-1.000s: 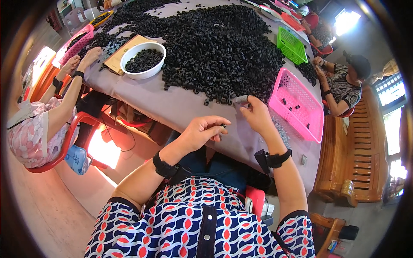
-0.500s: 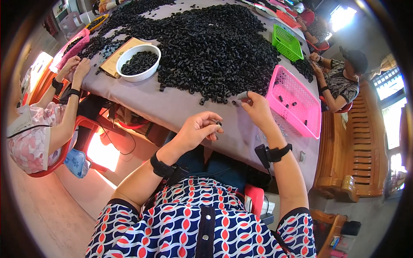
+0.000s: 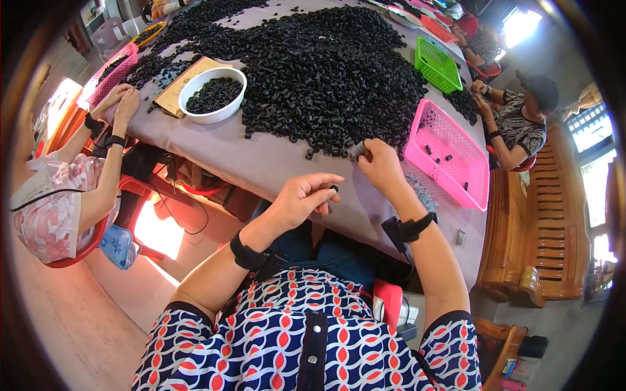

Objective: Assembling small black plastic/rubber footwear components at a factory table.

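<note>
My left hand (image 3: 301, 199) is closed in a pinch over the front part of the table, with a small black plastic piece (image 3: 334, 188) between thumb and forefinger. To its right and farther in, my right hand (image 3: 381, 164) is closed at the near edge of the big heap of black plastic pieces (image 3: 326, 78). A small greyish, see-through piece (image 3: 358, 150) shows at its fingertips; its exact kind is too small to tell. Both wrists wear black bands.
A pink basket (image 3: 445, 179) with a few black pieces stands right of my right hand. Clear small bits (image 3: 422, 193) lie beside it. A white bowl (image 3: 191, 88) of black parts is at the left, a green basket (image 3: 440, 70) farther right. Other people sit at both sides.
My right hand has drawn slightly left, its fingers curling closer around the greyish piece. The clear bits by the pink basket show more now. My left hand has barely moved.
</note>
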`<control>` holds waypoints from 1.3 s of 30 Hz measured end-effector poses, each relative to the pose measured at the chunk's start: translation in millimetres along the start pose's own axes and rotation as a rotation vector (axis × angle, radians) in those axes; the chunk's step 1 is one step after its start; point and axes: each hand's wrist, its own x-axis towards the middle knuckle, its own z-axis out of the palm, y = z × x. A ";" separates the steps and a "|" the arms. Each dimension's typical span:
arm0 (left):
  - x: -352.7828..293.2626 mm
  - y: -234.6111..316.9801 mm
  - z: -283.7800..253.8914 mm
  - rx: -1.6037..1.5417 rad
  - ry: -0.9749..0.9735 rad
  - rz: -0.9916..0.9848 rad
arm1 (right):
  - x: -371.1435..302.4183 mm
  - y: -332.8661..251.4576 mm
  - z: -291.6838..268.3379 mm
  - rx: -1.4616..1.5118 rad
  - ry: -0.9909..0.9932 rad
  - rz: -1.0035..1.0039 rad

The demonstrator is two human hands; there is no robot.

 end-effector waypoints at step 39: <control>7.3 13.6 26.4 0.074 -0.001 -0.072 | -65.0 -76.4 -49.0 0.684 -0.094 0.297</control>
